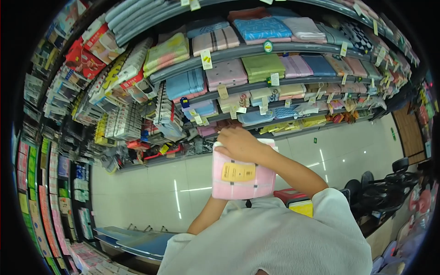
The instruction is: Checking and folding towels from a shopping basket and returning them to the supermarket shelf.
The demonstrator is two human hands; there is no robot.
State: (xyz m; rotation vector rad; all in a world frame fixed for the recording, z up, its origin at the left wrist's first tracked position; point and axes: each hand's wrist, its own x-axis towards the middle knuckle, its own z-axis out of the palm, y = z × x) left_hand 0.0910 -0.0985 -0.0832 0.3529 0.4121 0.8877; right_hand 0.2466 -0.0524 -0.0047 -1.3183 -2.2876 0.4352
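A folded pink towel (220, 189) with pale lines and small dark squares is held up before my chest. On its front sits a tan paper label (238, 171) bearing writing and a barcode. My right hand (239, 143) grips the towel's upper edge, thumb on the near side and fingers bent over the top. My left forearm rises from below and goes out of sight behind the towel, so my left hand is hidden. Just beyond the towel are shelves of folded towels, among them a grey-pink stack (226, 74) and a green stack (263, 68).
Packaged goods (123, 120) hang on hooks at the left. Tiled floor (147, 192) lies between me and the shelves. A red basket (287, 195) with something yellow is by my right side. Farther right stands a black scooter (381, 189); glossy panels (137, 237) are at lower left.
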